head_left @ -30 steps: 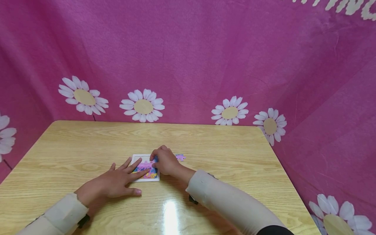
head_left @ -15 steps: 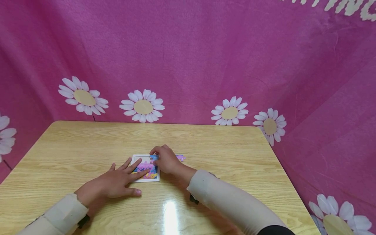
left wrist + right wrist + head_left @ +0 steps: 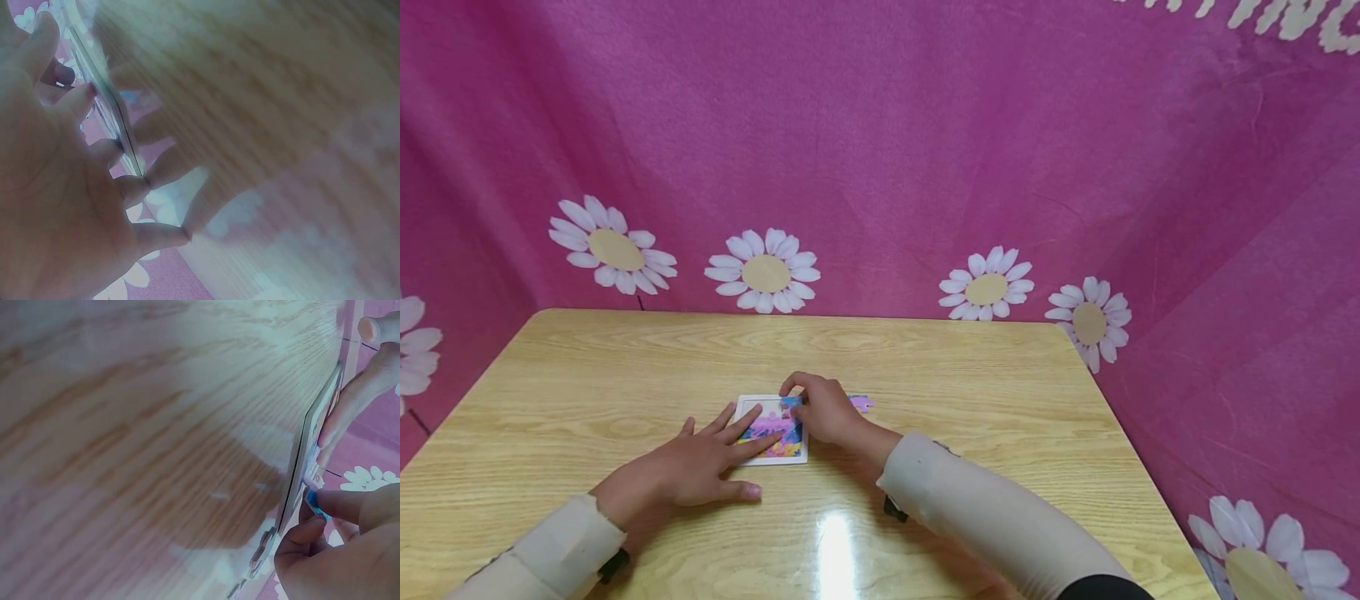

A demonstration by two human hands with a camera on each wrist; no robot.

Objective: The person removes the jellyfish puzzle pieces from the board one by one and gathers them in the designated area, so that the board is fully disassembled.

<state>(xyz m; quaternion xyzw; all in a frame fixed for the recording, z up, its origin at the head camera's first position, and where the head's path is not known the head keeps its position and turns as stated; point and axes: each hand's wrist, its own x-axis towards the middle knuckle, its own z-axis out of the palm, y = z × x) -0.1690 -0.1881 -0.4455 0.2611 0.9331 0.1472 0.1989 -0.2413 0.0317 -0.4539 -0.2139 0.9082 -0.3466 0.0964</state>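
Observation:
A small jigsaw puzzle in a white frame (image 3: pixel 772 462) lies on the table in the head view, with pink, blue and yellow pieces inside. My left hand (image 3: pixel 700 462) spreads its straight fingers over the puzzle's left side, thumb on the table. At the upper right corner, my right hand (image 3: pixel 831 412) pinches a blue puzzle piece (image 3: pixel 789 402) between thumb and fingers. In the right wrist view that blue piece (image 3: pixel 314 503) is tilted at the frame's edge. The left wrist view shows the left palm (image 3: pixel 62 175) beside the frame's side (image 3: pixel 117 112).
Just right of the right hand lies a loose pink and blue puzzle piece (image 3: pixel 861 403), partly covered by the hand. Loose pieces (image 3: pixel 261 553) also show beside the frame in the right wrist view. A pink flowered curtain (image 3: pixel 880 167) stands behind the wooden table (image 3: pixel 962 392).
The blue piece in the right hand has turned to show its bright face at the frame's upper right corner. The right fingers shifted slightly left; the left hand stayed put.

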